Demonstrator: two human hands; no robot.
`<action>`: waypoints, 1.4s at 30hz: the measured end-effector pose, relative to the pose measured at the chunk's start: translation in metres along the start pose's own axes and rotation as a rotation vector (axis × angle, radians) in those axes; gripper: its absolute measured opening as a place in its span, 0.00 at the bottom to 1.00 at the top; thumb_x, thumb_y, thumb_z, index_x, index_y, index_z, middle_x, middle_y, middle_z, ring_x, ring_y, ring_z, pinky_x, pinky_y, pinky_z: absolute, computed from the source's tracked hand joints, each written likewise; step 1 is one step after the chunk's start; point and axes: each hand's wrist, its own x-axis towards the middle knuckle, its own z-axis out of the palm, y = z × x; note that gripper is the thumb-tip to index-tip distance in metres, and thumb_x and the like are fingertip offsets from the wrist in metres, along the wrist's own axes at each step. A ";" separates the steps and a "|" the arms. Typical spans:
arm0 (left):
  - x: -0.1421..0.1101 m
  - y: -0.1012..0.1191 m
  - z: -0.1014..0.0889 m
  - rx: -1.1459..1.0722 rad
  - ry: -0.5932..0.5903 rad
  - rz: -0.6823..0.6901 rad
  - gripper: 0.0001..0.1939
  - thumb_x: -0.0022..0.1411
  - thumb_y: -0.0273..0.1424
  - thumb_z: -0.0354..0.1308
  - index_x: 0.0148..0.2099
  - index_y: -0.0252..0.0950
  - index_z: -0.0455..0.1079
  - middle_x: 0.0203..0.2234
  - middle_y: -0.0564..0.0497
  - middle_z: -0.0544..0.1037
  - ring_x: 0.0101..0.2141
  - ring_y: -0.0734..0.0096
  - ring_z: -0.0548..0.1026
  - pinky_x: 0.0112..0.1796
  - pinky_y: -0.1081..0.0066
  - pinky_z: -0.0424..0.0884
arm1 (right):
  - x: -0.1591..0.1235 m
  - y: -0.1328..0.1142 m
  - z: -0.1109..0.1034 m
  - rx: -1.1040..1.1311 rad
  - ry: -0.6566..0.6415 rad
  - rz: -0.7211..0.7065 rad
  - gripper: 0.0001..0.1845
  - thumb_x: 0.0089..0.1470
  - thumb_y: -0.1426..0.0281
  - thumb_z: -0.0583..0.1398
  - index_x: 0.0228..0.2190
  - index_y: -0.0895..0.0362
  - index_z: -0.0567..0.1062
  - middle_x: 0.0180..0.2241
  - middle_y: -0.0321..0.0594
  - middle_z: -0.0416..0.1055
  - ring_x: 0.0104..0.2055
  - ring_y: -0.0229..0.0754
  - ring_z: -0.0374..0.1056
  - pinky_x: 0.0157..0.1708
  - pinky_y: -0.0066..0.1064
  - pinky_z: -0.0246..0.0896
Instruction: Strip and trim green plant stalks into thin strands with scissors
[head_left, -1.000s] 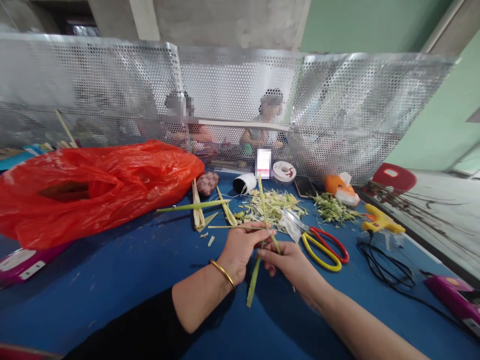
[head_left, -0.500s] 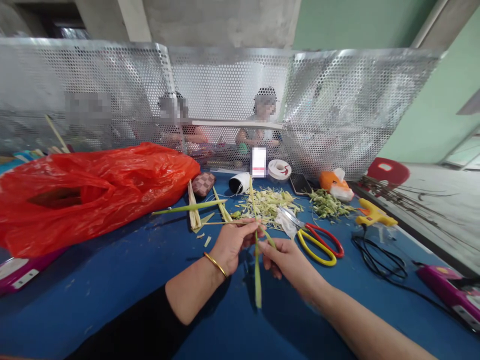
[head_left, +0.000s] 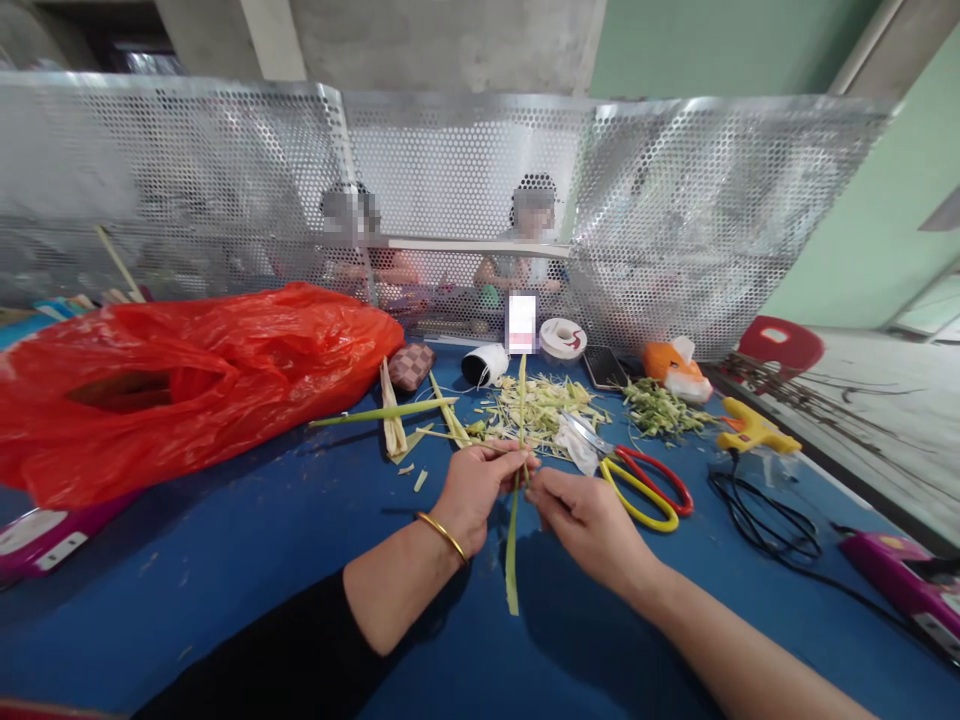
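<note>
My left hand point(head_left: 480, 488) pinches several narrow green leaf strips where they cross, between thumb and fingers. One leaf strip point(head_left: 512, 560) hangs down toward me, and its other part rises toward the back of the table. My right hand point(head_left: 581, 505) is closed at the crossing from the right, its fingertips on a strip end that they mostly hide. Beyond the hands lies a pile of pale leaf scraps point(head_left: 540, 400). Scissors point(head_left: 645, 487) with one red and one yellow handle rest right of my right hand. Longer leaf pieces point(head_left: 394, 410) lie to the left.
A red plastic bag point(head_left: 300, 340) fills the left side. At the right are a yellow glue gun point(head_left: 757, 428) with a black cord, an orange tissue pack point(head_left: 675, 370) and a purple power strip point(head_left: 900, 580). A ribbon spool point(head_left: 562, 340) stands before the perforated metal screen point(head_left: 465, 150); people sit behind it.
My right hand has closed in on the crossing, and the green strip that stuck out above its fingers is now mostly hidden. The hanging strip has swung slightly left.
</note>
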 end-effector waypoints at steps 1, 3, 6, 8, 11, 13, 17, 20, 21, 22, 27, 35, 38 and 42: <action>0.000 0.000 0.000 0.005 0.000 -0.012 0.08 0.44 0.26 0.68 0.30 0.31 0.74 0.24 0.48 0.79 0.25 0.73 0.75 0.30 0.73 0.69 | 0.001 0.001 -0.001 0.007 0.004 0.014 0.19 0.59 0.63 0.52 0.19 0.56 0.64 0.18 0.32 0.62 0.22 0.35 0.57 0.24 0.27 0.51; -0.002 0.000 0.001 0.011 -0.029 -0.051 0.09 0.44 0.27 0.68 0.30 0.32 0.74 0.23 0.49 0.78 0.23 0.74 0.73 0.29 0.73 0.68 | 0.004 0.004 -0.005 0.086 0.097 0.085 0.19 0.58 0.59 0.53 0.21 0.56 0.67 0.20 0.33 0.63 0.24 0.36 0.59 0.26 0.27 0.53; -0.005 0.001 0.001 0.034 -0.158 -0.124 0.11 0.44 0.30 0.69 0.32 0.32 0.75 0.23 0.50 0.77 0.23 0.74 0.73 0.29 0.73 0.68 | 0.012 0.011 -0.012 0.307 0.275 0.200 0.18 0.52 0.54 0.58 0.28 0.57 0.71 0.24 0.35 0.66 0.27 0.38 0.61 0.28 0.28 0.57; -0.008 0.001 0.000 0.087 -0.242 -0.171 0.12 0.45 0.33 0.69 0.31 0.32 0.75 0.23 0.49 0.77 0.24 0.73 0.73 0.29 0.72 0.68 | 0.015 0.012 -0.014 0.467 0.266 0.257 0.18 0.48 0.54 0.61 0.28 0.57 0.71 0.23 0.34 0.65 0.26 0.37 0.61 0.28 0.28 0.57; -0.011 -0.002 0.001 0.191 -0.279 -0.191 0.13 0.45 0.36 0.68 0.30 0.31 0.76 0.22 0.50 0.75 0.23 0.74 0.72 0.27 0.73 0.67 | 0.016 0.011 -0.013 0.608 0.173 0.280 0.18 0.47 0.56 0.62 0.21 0.57 0.69 0.18 0.31 0.61 0.22 0.34 0.57 0.25 0.27 0.54; -0.011 -0.004 0.001 0.245 -0.283 -0.180 0.13 0.45 0.36 0.68 0.29 0.31 0.76 0.20 0.51 0.74 0.21 0.75 0.71 0.26 0.74 0.66 | 0.016 0.010 -0.010 0.615 0.198 0.275 0.18 0.47 0.58 0.62 0.18 0.57 0.67 0.16 0.30 0.60 0.20 0.33 0.55 0.23 0.27 0.51; -0.010 -0.006 0.002 0.294 -0.271 -0.157 0.12 0.47 0.35 0.68 0.29 0.31 0.75 0.20 0.51 0.74 0.21 0.75 0.71 0.25 0.75 0.66 | 0.017 0.012 -0.004 0.546 0.336 0.252 0.17 0.46 0.62 0.62 0.16 0.56 0.64 0.15 0.29 0.57 0.20 0.32 0.52 0.21 0.27 0.49; -0.010 -0.003 0.004 0.309 -0.210 -0.181 0.11 0.48 0.35 0.67 0.30 0.31 0.75 0.23 0.50 0.76 0.22 0.76 0.73 0.26 0.76 0.67 | 0.019 0.014 -0.005 0.513 0.335 0.243 0.17 0.47 0.62 0.61 0.16 0.57 0.64 0.14 0.29 0.57 0.19 0.33 0.52 0.21 0.27 0.48; -0.010 -0.002 0.004 0.313 -0.198 -0.185 0.11 0.49 0.34 0.67 0.32 0.31 0.75 0.25 0.50 0.77 0.23 0.76 0.73 0.25 0.77 0.67 | 0.020 0.014 -0.005 0.510 0.330 0.243 0.16 0.47 0.62 0.61 0.16 0.57 0.64 0.14 0.29 0.58 0.19 0.33 0.52 0.21 0.27 0.48; -0.010 -0.001 0.005 0.312 -0.190 -0.183 0.11 0.50 0.34 0.66 0.33 0.31 0.75 0.27 0.49 0.78 0.23 0.77 0.73 0.24 0.78 0.67 | 0.020 0.014 -0.006 0.511 0.324 0.242 0.16 0.48 0.62 0.61 0.16 0.57 0.64 0.14 0.29 0.58 0.19 0.33 0.53 0.21 0.27 0.49; -0.007 0.002 0.003 0.252 -0.049 -0.126 0.10 0.53 0.29 0.64 0.38 0.30 0.74 0.30 0.46 0.79 0.23 0.79 0.73 0.22 0.80 0.65 | 0.019 0.010 -0.006 0.570 0.298 0.241 0.12 0.48 0.63 0.60 0.20 0.57 0.68 0.17 0.31 0.62 0.20 0.33 0.56 0.21 0.27 0.51; -0.007 0.003 0.001 0.333 -0.157 -0.138 0.09 0.51 0.30 0.65 0.35 0.30 0.75 0.25 0.50 0.78 0.18 0.82 0.69 0.17 0.81 0.60 | 0.017 0.009 -0.007 0.611 0.327 0.213 0.17 0.48 0.60 0.62 0.19 0.57 0.66 0.16 0.29 0.60 0.20 0.33 0.56 0.22 0.26 0.52; -0.008 0.008 0.000 0.390 -0.253 -0.174 0.10 0.51 0.33 0.64 0.32 0.29 0.75 0.26 0.49 0.78 0.18 0.83 0.68 0.17 0.81 0.59 | 0.018 0.014 -0.011 0.579 0.409 0.246 0.16 0.49 0.60 0.61 0.20 0.57 0.66 0.15 0.29 0.60 0.19 0.33 0.55 0.21 0.27 0.51; -0.007 0.013 -0.001 0.396 -0.221 -0.189 0.11 0.54 0.34 0.61 0.31 0.29 0.75 0.26 0.47 0.78 0.17 0.83 0.67 0.17 0.81 0.58 | 0.019 0.019 -0.026 0.514 0.755 0.239 0.16 0.48 0.62 0.62 0.37 0.58 0.71 0.26 0.34 0.67 0.27 0.38 0.63 0.26 0.29 0.58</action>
